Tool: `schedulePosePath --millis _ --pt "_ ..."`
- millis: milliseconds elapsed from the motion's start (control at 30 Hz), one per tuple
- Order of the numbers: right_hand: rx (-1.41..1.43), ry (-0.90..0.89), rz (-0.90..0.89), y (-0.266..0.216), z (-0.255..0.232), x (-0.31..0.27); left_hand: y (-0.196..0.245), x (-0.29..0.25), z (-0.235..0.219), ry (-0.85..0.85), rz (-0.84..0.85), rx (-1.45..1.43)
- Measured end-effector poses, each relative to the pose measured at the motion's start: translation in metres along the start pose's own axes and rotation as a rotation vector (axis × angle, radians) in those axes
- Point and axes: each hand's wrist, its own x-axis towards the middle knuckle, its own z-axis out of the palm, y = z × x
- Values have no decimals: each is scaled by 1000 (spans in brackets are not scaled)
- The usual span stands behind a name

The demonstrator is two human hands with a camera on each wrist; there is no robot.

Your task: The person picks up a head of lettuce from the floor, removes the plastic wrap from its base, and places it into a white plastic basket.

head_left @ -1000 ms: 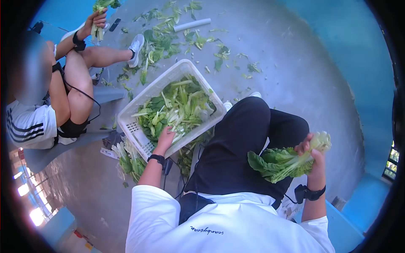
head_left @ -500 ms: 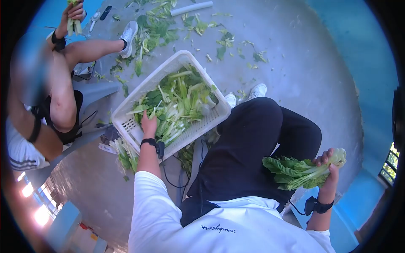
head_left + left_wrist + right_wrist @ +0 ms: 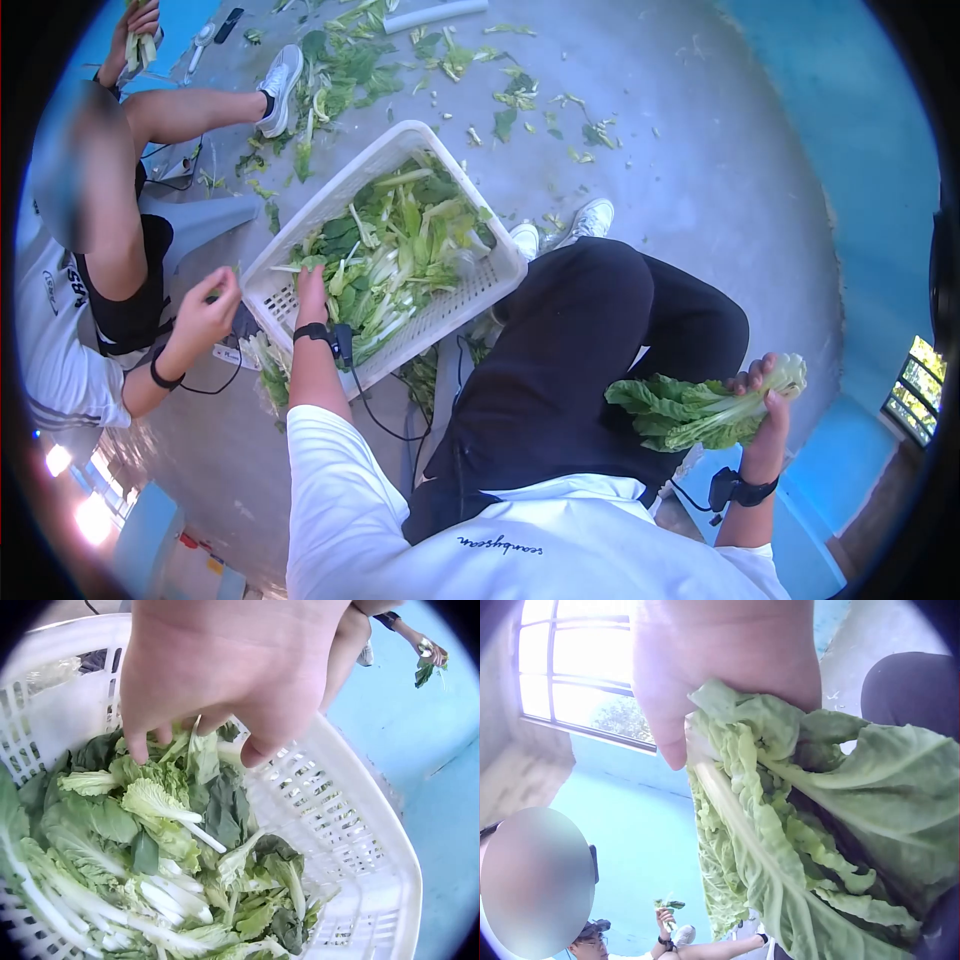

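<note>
A white slatted basket (image 3: 455, 300) on the concrete floor holds a heap of cut green leaves (image 3: 385, 255). My left hand (image 3: 311, 284) reaches into its near corner; in the left wrist view the left hand (image 3: 191, 739) hovers with fingers pointing down onto the leaves (image 3: 161, 825), gripping nothing. My right hand (image 3: 765, 385) grips a leafy green head (image 3: 700, 410) by its pale stem end, held out beside my right knee. In the right wrist view the head (image 3: 795, 840) fills the frame under the right hand (image 3: 682, 727).
Another person (image 3: 90, 250) sits at the left, one hand (image 3: 205, 310) near the basket's corner, the other raised holding greens (image 3: 140, 40). Leaf scraps (image 3: 360, 70) litter the floor beyond the basket. A pale tube (image 3: 435, 14) lies at the far edge. More greens (image 3: 265, 365) lie beside the basket.
My left hand has slid toward the basket's near left corner. The other person's hand has come in beside the basket. My right hand keeps hold of the leafy head, little moved.
</note>
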Motion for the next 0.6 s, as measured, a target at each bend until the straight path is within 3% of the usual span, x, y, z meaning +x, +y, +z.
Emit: schedulePosePath --millis 33,133,300,400,433,533,600 --pt "6 -3 -4 0 0 -1 18 -28 20 184 81 -72" --pt "31 -22 -13 1 -5 -5 11 -44 12 85 168 -25" --pt "75 -75 -30 0 -19 -12 -3 -101 41 299 245 -249" --pt "96 -106 -31 3 -22 -20 -21 -119 44 143 291 -227" --pt "70 -92 -29 1 -18 -24 -12 -138 50 62 232 -290" --pt "77 -154 35 -3 -8 -33 28 -216 79 -32 429 -154" --pt "132 -298 63 2 -12 -32 63 -273 98 -192 481 -122"
